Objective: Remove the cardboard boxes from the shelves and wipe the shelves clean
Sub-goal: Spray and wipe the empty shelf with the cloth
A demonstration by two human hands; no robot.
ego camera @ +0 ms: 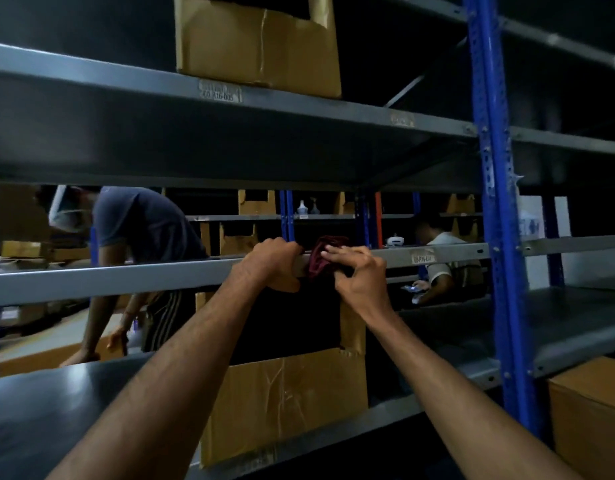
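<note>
Sticker above my fingers: a pale label (220, 91) on the front lip of the upper shelf (91, 69), up and to the left of my left hand (271, 268); its bottom line looks like "R16-005", the line above it too blurred to read.
Second sticker above: a worn label (402, 120) on the same lip, up and to the right of my right hand (359, 275); unreadable.
Sticker beside my fingers: a label (423, 258) on the lip of the shelf I grip (126, 280), just right of my right hand; print too blurred to read.
</note>
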